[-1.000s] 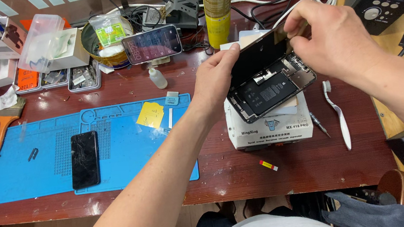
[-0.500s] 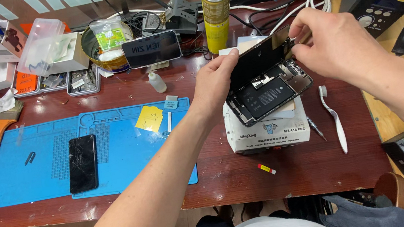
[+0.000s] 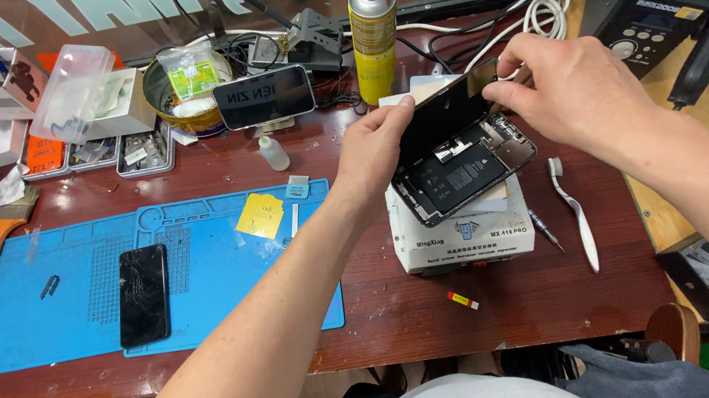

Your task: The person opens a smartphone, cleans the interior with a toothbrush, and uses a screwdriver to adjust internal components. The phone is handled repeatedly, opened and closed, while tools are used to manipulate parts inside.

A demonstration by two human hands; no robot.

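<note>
The opened phone (image 3: 466,174) lies on the white box (image 3: 462,236), long axis running 8 to 2 o'clock. Its lifted screen (image 3: 444,111) is pinched at both ends: left hand (image 3: 380,148) at 9 o'clock, right hand (image 3: 576,92) at 3 (both closed on it).

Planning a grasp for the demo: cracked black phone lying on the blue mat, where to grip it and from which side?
Judgement: take the cracked black phone across its two long edges near the middle, coming straight down from above. It lies flat on the blue mat with its long axis running away from the person, and both long sides are free of clutter. The small clip to its left is well apart. Both hands are busy elsewhere.
</note>
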